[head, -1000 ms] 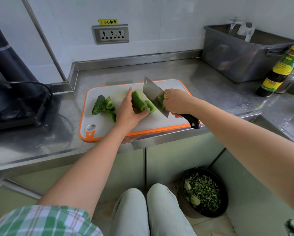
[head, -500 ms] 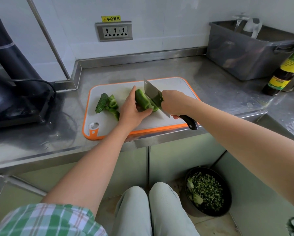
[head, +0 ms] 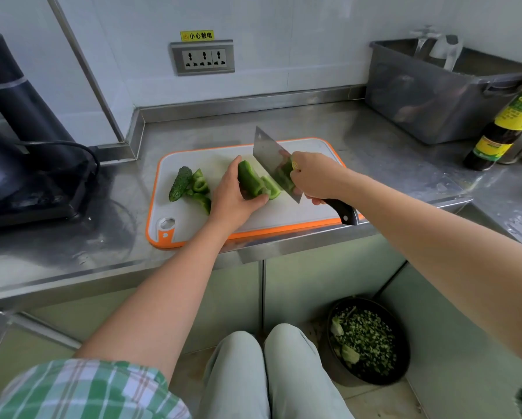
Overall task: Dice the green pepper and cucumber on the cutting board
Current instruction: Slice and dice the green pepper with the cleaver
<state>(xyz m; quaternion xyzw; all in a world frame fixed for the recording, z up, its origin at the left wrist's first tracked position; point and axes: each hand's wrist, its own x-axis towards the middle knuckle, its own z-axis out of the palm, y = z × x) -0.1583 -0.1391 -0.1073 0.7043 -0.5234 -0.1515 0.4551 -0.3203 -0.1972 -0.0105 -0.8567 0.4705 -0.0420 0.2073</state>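
On the board (head: pixel 283 213), green pepper (head: pixel 252 181) lengthwise diagonal

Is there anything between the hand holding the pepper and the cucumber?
Yes. A few cut pepper pieces lie on the board between the left hand and the cucumber, close beside it. That hand grips a pepper chunk; the right hand holds the knife.

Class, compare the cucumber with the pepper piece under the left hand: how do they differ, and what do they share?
Skin: the cucumber is dark and bumpy; the pepper piece is lighter and smooth.
Handling: the cucumber lies untouched near the cutting board's left edge; the left hand holds the pepper piece.
Cutting: the knife is close beside the pepper piece, not near the cucumber.
Shared: both are green and lie on that board.
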